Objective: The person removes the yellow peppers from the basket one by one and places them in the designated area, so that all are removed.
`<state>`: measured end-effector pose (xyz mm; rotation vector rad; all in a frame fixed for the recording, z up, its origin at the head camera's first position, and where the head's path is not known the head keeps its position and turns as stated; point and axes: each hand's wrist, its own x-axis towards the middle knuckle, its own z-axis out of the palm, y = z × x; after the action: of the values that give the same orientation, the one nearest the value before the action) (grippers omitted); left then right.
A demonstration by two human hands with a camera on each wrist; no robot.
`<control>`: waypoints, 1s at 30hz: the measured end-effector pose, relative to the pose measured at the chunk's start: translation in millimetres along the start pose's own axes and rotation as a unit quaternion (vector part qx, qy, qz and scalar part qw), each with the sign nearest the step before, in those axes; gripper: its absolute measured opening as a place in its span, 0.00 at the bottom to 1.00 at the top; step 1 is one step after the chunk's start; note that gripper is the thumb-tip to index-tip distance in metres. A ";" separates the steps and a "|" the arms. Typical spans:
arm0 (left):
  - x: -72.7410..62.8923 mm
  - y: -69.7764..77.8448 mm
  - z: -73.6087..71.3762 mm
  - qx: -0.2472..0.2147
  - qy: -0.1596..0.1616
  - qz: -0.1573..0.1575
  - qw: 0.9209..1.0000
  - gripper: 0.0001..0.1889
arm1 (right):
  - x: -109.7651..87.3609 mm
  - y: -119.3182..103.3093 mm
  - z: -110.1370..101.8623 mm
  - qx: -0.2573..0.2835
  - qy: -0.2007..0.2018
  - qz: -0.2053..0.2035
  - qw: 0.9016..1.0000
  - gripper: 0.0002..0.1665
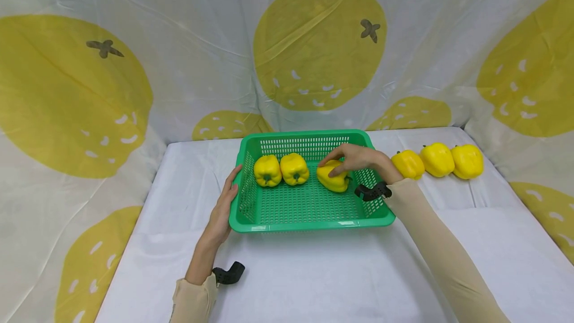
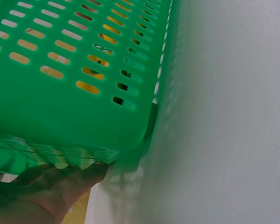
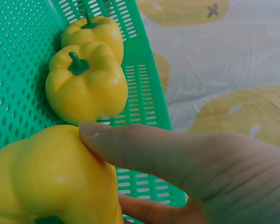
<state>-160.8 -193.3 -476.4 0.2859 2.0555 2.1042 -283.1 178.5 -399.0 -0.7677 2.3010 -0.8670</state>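
Note:
A yellow bell pepper [image 1: 331, 177] lies tilted in the right part of a green plastic basket [image 1: 309, 224], its stem turned right. My right hand [image 1: 354, 157] grips this pepper from above, thumb and fingers on opposite sides; the right wrist view shows the thumb pressed along its side. Two more yellow peppers, a left one [image 1: 267, 171] and a right one [image 1: 294, 169], sit side by side toward the basket's left end, stems facing me. Against the outside of the basket's left wall rests my left hand [image 1: 219, 216], with its fingers [image 2: 79, 182] stretched along the slotted side.
Three yellow peppers stand in a row on the white cloth right of the basket: a near one [image 1: 409, 165], a middle one [image 1: 437, 159] and a far-right one [image 1: 467, 162]. Behind the table [image 1: 305, 273] hangs a patterned curtain [image 1: 215, 59].

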 end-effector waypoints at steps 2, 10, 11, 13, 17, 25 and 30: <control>0.0 -0.2 -0.2 -0.002 0.001 -0.001 1.000 0.28 | -1.1 -0.2 -0.4 0.004 0.009 -0.003 1.000 0.25; 0.6 -1.0 -0.3 -0.001 0.004 -0.003 1.000 0.28 | -5.3 0.8 -0.5 -0.010 0.028 0.015 0.999 0.26; 0.5 -1.2 -0.5 -0.001 0.004 -0.003 1.000 0.28 | -5.5 1.0 -0.3 -0.011 0.029 0.017 0.999 0.26; 0.3 -1.4 -0.8 -0.001 0.005 -0.003 1.000 0.28 | -5.6 1.3 0.1 -0.008 0.031 0.022 0.999 0.26; 0.0 -2.1 -1.1 -0.006 0.002 0.000 1.000 0.28 | -5.3 2.2 0.7 -0.011 0.037 0.024 0.999 0.26; 0.8 -2.6 -1.0 -0.008 0.002 0.004 1.000 0.28 | -3.7 2.4 -0.8 -0.016 0.067 0.003 0.998 0.26; 1.2 -2.5 -0.2 -0.004 0.003 0.000 1.000 0.28 | -5.4 0.6 -4.3 -0.001 0.095 -0.008 0.995 0.26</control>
<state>-162.0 -193.2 -478.9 0.2793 2.0512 2.1152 -282.4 184.2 -395.1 -0.7336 2.4634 -0.9836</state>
